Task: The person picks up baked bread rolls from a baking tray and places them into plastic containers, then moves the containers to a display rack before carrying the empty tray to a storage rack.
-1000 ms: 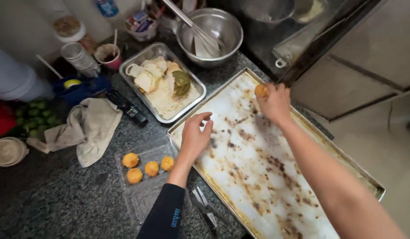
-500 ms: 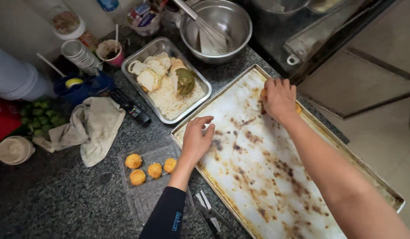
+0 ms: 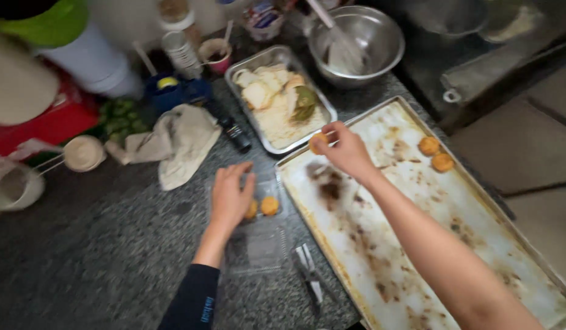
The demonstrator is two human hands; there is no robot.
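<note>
Fingers of the right hand [image 3: 347, 150] pinch a breaded ball [image 3: 318, 143]; left hand [image 3: 229, 197], spread, apparently touches another [image 3: 252, 209].

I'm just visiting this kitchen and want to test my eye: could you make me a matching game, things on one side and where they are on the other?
Things:
1. right hand
2. left hand
3. metal bowl
4. two orange patties

Places:
A. on the far side of the stained baking tray
B. at the clear plastic container on the counter
C. holding an orange patty above the tray's corner
D. behind the tray, with a utensil in it

Pairs: 1-C, 2-B, 3-D, 4-A
</note>
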